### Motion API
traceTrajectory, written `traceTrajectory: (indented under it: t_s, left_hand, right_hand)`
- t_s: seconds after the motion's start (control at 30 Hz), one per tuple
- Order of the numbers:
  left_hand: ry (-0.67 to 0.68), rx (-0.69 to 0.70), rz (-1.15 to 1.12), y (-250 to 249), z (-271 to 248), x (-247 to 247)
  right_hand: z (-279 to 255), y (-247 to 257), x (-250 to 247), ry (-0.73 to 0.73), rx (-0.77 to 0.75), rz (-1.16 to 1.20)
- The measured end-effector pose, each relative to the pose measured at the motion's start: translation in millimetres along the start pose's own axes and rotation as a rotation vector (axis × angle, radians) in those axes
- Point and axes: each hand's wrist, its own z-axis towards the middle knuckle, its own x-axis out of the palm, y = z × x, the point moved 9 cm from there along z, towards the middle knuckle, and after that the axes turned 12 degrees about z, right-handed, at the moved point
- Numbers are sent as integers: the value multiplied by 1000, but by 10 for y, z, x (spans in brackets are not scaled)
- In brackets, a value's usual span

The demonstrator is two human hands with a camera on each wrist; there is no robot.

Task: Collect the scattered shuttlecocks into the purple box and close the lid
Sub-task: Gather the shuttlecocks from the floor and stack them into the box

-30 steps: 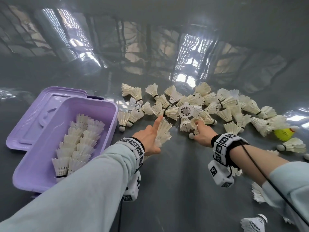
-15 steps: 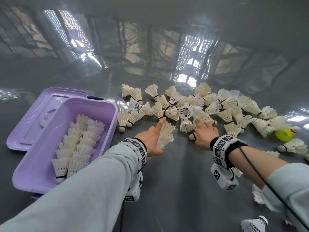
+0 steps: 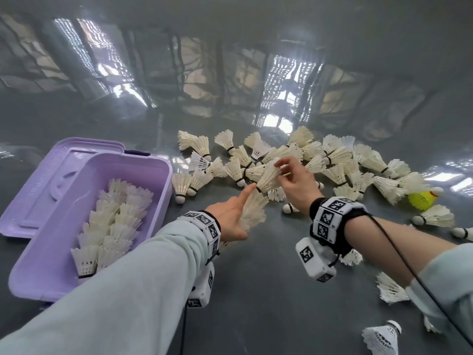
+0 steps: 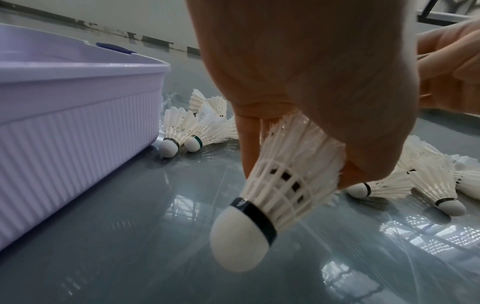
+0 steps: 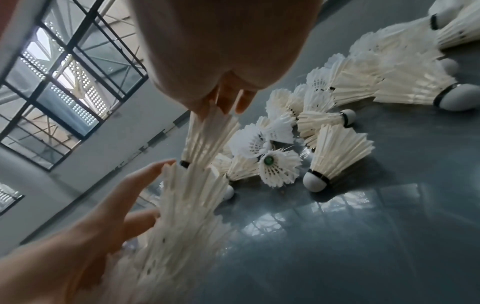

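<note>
The open purple box (image 3: 46,272) sits at the left with rows of white shuttlecocks (image 3: 110,226) inside; its lid (image 3: 51,160) lies flat behind it. My left hand (image 3: 230,216) grips a nested stack of shuttlecocks (image 3: 252,210), cork end down in the left wrist view (image 4: 275,191), index finger stretched out. My right hand (image 3: 294,180) pinches one shuttlecock (image 3: 270,176) by its feathers and sets its cork into the open top of the stack (image 5: 187,201). A scattered pile of shuttlecocks (image 3: 332,162) lies just beyond both hands.
A yellow shuttlecock (image 3: 422,199) lies at the far right of the pile. More white shuttlecocks (image 3: 381,339) lie near my right arm at the lower right. The glossy grey floor (image 3: 256,303) reflects windows. A cable (image 3: 399,254) runs along my right forearm.
My right hand has lifted one shuttlecock out of the pile and brought it left to the top of the stack in my left hand, which has stayed almost still.
</note>
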Motion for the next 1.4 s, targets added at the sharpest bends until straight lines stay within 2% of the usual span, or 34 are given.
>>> traceTrajectory:
  t_s: [0.1,0.27,0.47,0.63,0.93,1.03,1.1,1.17,1.23,1.27,1.33,1.4]
  left_hand:
    - [10,13,-5,19,-30,30]
    - [-7,1,-18,123,-104,-6]
    - [-20,52,-13,0,-160,-59]
    - [-58,42,-1,-26,-193,-101]
    - [26,71,25,-83,-191,-67]
    - [66,65,40,-42,-160,-44]
    - [85,56,27,-37,-125,-14]
    - [97,39,1,-20,-96,18]
    - [102,23,-27,5,-81,50]
    - [97,16,-40,28,-81,57]
    - [84,5,-71,77,-78,61]
    - [59,-7,-109,128,-67,43]
  right_hand:
    - [-49,-13,197,103,44,47]
    - [21,10,155,71,77,101]
    - [-27,1,380,239,109,109]
    - [-107,7,389,275,91,66]
    - [-233,-32,500,329,114,130]
    - [-272,-49,509,347,164,135]
    - [-271,-76,448,316,225,166]
    - [-170,-104,219,164,265,180]
    - [-72,-207,-178,-48,314,11]
    - [-43,-337,-346,-102,360,-100]
    - [-75,-710,-522,-94,528,-277]
    - [-173,-1140,-536,-27,707,-273]
